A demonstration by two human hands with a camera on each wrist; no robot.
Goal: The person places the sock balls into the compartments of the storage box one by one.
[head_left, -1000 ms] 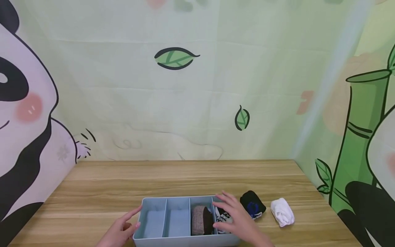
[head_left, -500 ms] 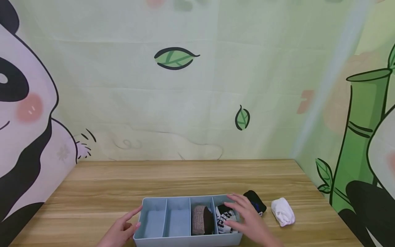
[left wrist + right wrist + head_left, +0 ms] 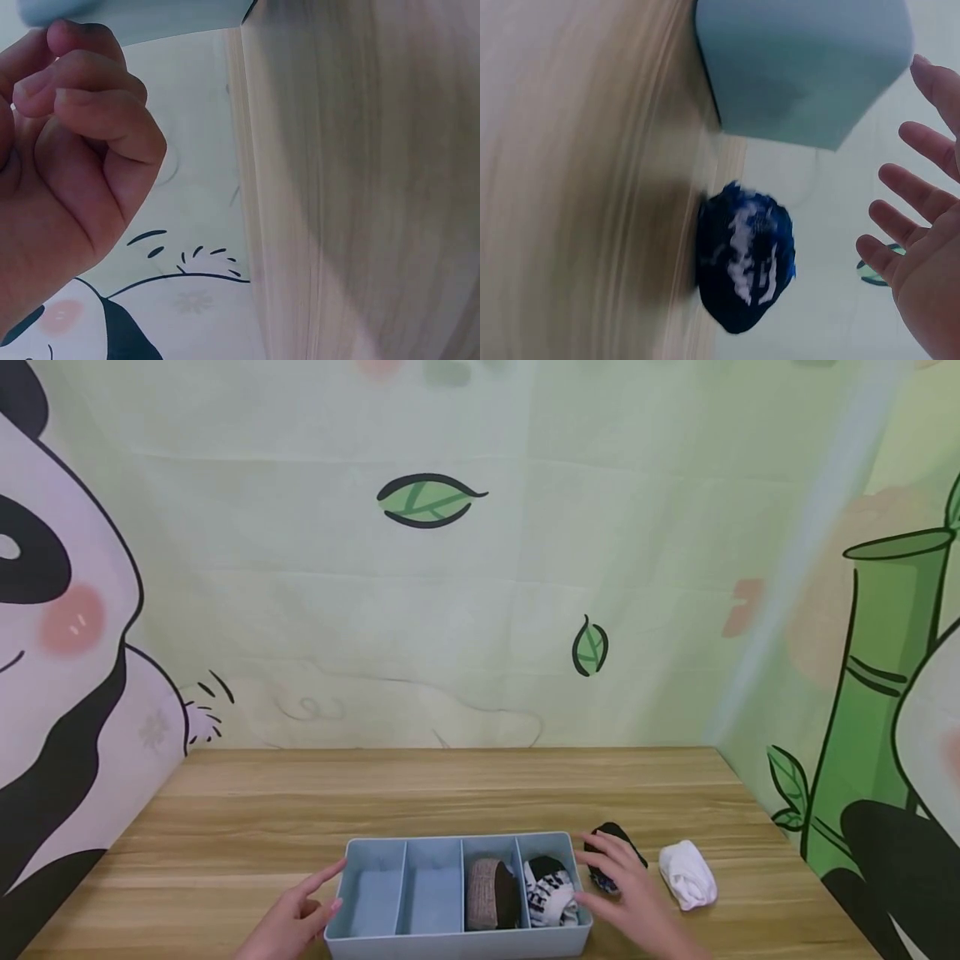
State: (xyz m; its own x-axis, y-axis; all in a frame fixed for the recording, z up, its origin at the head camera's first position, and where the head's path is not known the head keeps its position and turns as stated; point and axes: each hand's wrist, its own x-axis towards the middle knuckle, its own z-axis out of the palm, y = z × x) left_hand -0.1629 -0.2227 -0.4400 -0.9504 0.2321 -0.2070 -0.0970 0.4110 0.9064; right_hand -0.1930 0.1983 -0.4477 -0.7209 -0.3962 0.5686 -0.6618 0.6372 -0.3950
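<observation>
A pale blue divided box [image 3: 457, 947] stands on the table. My left hand [image 3: 288, 917] is at its left end, index finger and thumb stretched to the wall, other fingers bent in; the left hand [image 3: 90, 127] also shows this in the left wrist view. A brown-and-black rolled sock [image 3: 491, 895] lies in the third compartment, a black-and-white rolled sock [image 3: 549, 893] in the rightmost. Fingers spread and holding nothing, my right hand [image 3: 630, 893] is by the box's right end, partly covering a black-and-blue rolled sock [image 3: 613, 833] on the table.
A white rolled sock [image 3: 687, 875] lies on the wooden table [image 3: 450, 789], right of the black-and-blue one. Behind the table hangs a printed cloth [image 3: 480, 610] with pandas, leaves and bamboo.
My right hand has moved right, from over the rightmost compartment to beside the box, uncovering the black-and-white sock. The left hand and the box have stayed in place.
</observation>
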